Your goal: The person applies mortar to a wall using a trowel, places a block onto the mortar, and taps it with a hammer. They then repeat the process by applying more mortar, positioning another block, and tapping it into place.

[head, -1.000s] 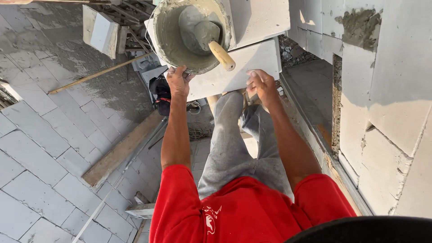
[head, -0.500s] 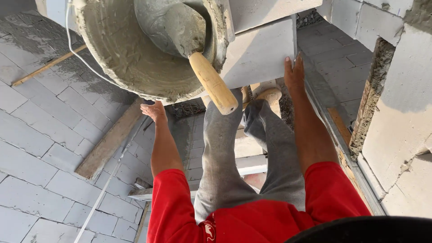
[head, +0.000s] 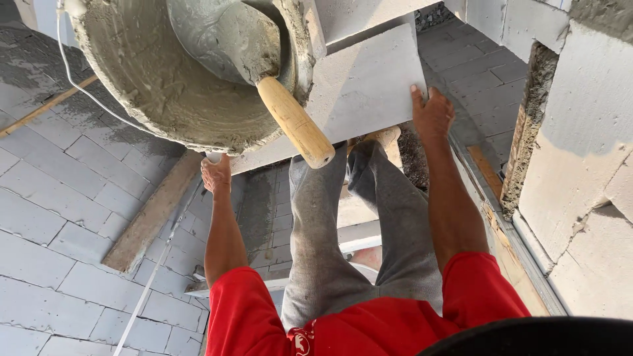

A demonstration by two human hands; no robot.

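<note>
Since the earlier frame the block (head: 369,79) is rising toward the camera, and the bucket (head: 151,86) riding on it is filling far more of the view; the left hand (head: 216,175), which was reaching up with fingers apart, is now closing on the block's near-left edge, under the bucket. The right hand (head: 432,112) is gripping the block's right edge, fingers spread flat over the top face and thumb wrapped below. Both hands are holding the pale block between them, lifted clear of the paved floor (head: 59,217) and above the person's grey-trousered legs (head: 356,224).

The bucket is tilting with its mouth toward the camera, grey mortar coating its inside, and the trowel (head: 264,72) is lying in it with its wooden handle jutting out over the rim.

The danger, as it looks, is that the bucket is sitting loose on a tilted surface (nothing visible is pinning it). If the block tips further, the bucket may be sliding off, and the trowel may be dropping handle-first onto the legs. The left grip is mostly hidden, so how firm it is cannot be told. The wall (head: 580,132) is standing close on the right, and a swing that way could be pinching the right fingers.
</note>
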